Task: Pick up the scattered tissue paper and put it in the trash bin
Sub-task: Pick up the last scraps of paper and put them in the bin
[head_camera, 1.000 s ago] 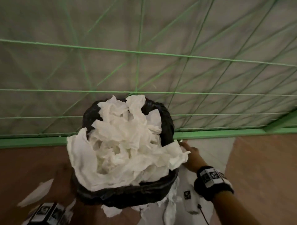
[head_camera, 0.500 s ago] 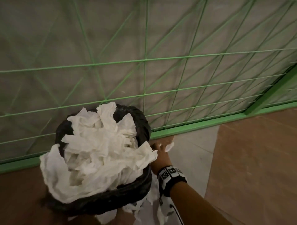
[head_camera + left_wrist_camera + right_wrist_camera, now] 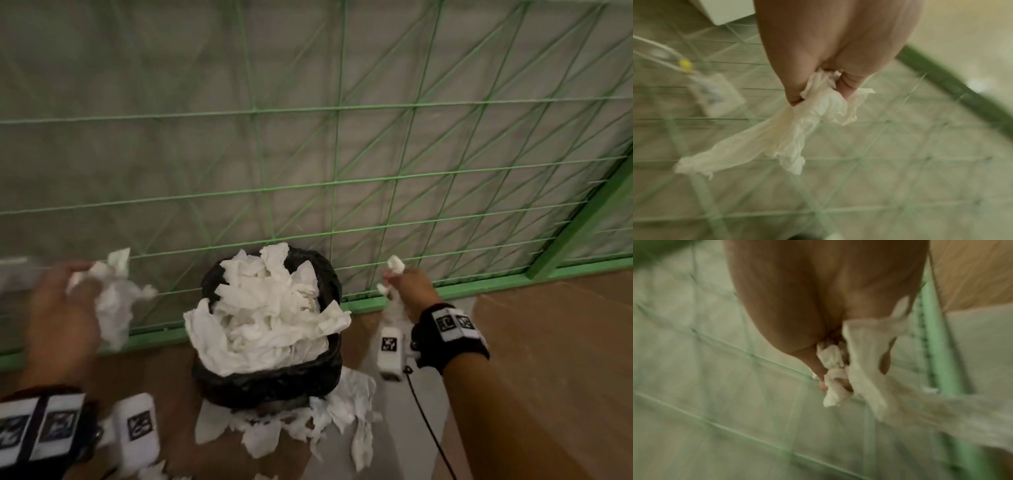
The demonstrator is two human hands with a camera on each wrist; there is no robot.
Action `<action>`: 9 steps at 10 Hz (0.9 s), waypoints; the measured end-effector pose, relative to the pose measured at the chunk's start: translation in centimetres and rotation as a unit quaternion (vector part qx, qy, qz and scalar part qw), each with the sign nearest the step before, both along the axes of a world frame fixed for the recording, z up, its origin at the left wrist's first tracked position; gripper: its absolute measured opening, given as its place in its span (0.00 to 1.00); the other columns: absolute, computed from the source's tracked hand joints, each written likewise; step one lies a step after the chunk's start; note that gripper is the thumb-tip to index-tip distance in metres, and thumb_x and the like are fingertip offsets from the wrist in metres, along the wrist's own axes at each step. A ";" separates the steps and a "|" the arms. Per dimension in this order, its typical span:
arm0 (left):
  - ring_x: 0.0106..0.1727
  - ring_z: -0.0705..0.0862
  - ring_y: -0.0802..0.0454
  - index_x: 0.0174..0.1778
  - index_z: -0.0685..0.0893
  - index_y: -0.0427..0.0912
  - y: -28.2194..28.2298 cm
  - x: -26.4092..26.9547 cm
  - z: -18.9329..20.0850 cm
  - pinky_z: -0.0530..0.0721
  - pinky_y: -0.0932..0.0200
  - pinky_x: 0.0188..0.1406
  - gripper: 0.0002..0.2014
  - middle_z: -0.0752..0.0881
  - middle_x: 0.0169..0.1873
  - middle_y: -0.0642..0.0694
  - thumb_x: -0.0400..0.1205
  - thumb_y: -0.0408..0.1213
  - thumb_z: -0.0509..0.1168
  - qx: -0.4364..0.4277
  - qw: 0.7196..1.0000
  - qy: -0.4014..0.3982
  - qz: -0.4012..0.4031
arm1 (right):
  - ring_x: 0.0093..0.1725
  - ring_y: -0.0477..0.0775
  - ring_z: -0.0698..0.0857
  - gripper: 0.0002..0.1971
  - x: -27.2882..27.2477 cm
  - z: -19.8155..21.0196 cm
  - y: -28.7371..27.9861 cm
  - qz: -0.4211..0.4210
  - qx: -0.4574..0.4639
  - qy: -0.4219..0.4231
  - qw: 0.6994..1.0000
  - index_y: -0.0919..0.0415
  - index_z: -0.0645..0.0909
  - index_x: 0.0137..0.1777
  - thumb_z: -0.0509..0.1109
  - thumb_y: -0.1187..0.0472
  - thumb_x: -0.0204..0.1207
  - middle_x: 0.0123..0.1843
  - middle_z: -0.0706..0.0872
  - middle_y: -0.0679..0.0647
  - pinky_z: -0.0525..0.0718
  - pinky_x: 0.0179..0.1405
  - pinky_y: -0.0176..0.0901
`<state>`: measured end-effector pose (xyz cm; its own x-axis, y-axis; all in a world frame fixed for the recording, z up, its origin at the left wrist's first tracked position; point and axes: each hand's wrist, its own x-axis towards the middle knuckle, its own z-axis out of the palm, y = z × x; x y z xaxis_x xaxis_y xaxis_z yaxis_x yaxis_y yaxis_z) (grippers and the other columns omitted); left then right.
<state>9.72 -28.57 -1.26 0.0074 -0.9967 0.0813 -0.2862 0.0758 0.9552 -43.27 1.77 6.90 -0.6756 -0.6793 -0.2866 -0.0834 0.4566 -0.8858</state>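
A black-lined trash bin [image 3: 274, 383] stands on the floor against a green wire fence, heaped with white tissue paper [image 3: 270, 315] that spills over its rim. More torn tissue [image 3: 329, 418] lies on the floor around its base. My left hand [image 3: 65, 308] is raised left of the bin and grips a crumpled wad of tissue [image 3: 113, 301], which hangs from the fingers in the left wrist view [image 3: 797, 129]. My right hand [image 3: 407, 287] is up at the bin's right and pinches small tissue pieces [image 3: 395, 265], seen bunched in the right wrist view [image 3: 838, 369].
The green wire fence [image 3: 342, 171] with its green base rail [image 3: 445, 291] runs right behind the bin. Brown floor panels [image 3: 548, 359] lie to the right. A black cable [image 3: 428, 428] trails from my right wrist unit.
My head has pulled back, so the bin looks smaller and lower. Both hands have risen from beside the bin, each now holding tissue; the left hand has come into view.
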 end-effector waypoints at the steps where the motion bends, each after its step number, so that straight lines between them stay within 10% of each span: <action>1: 0.38 0.84 0.58 0.45 0.79 0.56 22.9 -14.6 25.6 0.82 0.59 0.33 0.06 0.84 0.40 0.54 0.77 0.39 0.60 -0.106 0.991 0.039 -0.068 | 0.28 0.51 0.77 0.13 2.3 9.1 -0.7 0.007 -0.187 -0.108 0.976 0.59 0.79 0.32 0.64 0.69 0.78 0.26 0.79 0.51 0.75 0.29 0.42; 2: 0.28 0.82 0.53 0.38 0.80 0.48 23.4 -16.4 28.0 0.77 0.64 0.23 0.09 0.84 0.30 0.51 0.78 0.35 0.55 -0.117 0.954 0.225 -0.157 | 0.27 0.46 0.79 0.10 6.5 17.0 -0.9 0.063 -0.333 -0.187 0.922 0.64 0.80 0.40 0.61 0.72 0.80 0.29 0.81 0.51 0.79 0.28 0.35; 3: 0.33 0.83 0.59 0.38 0.81 0.44 25.6 -19.8 26.6 0.80 0.66 0.31 0.13 0.86 0.33 0.50 0.79 0.35 0.50 -0.053 0.941 0.235 -0.237 | 0.29 0.45 0.80 0.10 10.6 19.6 -1.4 0.100 -0.384 -0.221 0.891 0.63 0.80 0.42 0.60 0.72 0.81 0.33 0.80 0.52 0.82 0.35 0.36; 4: 0.44 0.78 0.55 0.41 0.84 0.53 25.8 -21.1 20.7 0.76 0.57 0.45 0.12 0.76 0.50 0.40 0.78 0.39 0.55 -0.025 0.970 -0.005 -0.242 | 0.33 0.49 0.77 0.05 13.6 16.2 -2.2 0.131 -0.291 -0.150 0.936 0.62 0.77 0.46 0.61 0.68 0.82 0.37 0.79 0.53 0.79 0.34 0.38; 5: 0.52 0.76 0.51 0.55 0.81 0.48 24.9 -21.0 13.9 0.77 0.58 0.55 0.15 0.69 0.52 0.47 0.80 0.27 0.55 -0.062 0.894 -0.313 -0.314 | 0.50 0.56 0.82 0.13 14.6 11.4 -2.0 0.292 -0.054 0.001 0.955 0.59 0.77 0.62 0.64 0.56 0.81 0.54 0.82 0.56 0.78 0.46 0.47; 6: 0.59 0.75 0.43 0.51 0.82 0.50 24.8 -21.1 11.5 0.69 0.47 0.51 0.18 0.76 0.53 0.49 0.73 0.25 0.58 -0.115 0.816 -0.499 -0.270 | 0.75 0.54 0.73 0.22 14.4 9.3 -1.3 0.422 0.069 0.225 0.876 0.52 0.71 0.76 0.62 0.54 0.82 0.79 0.71 0.52 0.70 0.66 0.40; 7: 0.62 0.72 0.43 0.46 0.82 0.49 24.9 -21.9 12.2 0.61 0.44 0.52 0.14 0.82 0.51 0.51 0.71 0.26 0.61 -0.104 0.771 -0.578 -0.247 | 0.70 0.50 0.77 0.22 14.1 9.9 -0.9 0.448 0.056 0.274 0.849 0.50 0.73 0.75 0.59 0.63 0.81 0.79 0.72 0.51 0.70 0.58 0.29; 8: 0.63 0.75 0.39 0.44 0.81 0.51 24.0 -21.9 12.5 0.66 0.42 0.61 0.10 0.82 0.57 0.49 0.74 0.30 0.61 -0.088 0.773 -0.563 -0.279 | 0.53 0.42 0.82 0.21 12.8 11.3 -1.3 0.383 -0.029 0.232 0.894 0.56 0.82 0.64 0.59 0.73 0.76 0.66 0.83 0.50 0.74 0.48 0.25; 9: 0.64 0.79 0.48 0.58 0.84 0.49 23.3 -20.6 13.7 0.76 0.56 0.62 0.14 0.76 0.64 0.51 0.77 0.33 0.64 -0.100 0.840 -0.415 -0.334 | 0.46 0.54 0.85 0.15 10.2 11.2 -1.6 0.218 -0.152 0.121 0.956 0.57 0.83 0.40 0.63 0.77 0.64 0.43 0.87 0.55 0.81 0.44 0.37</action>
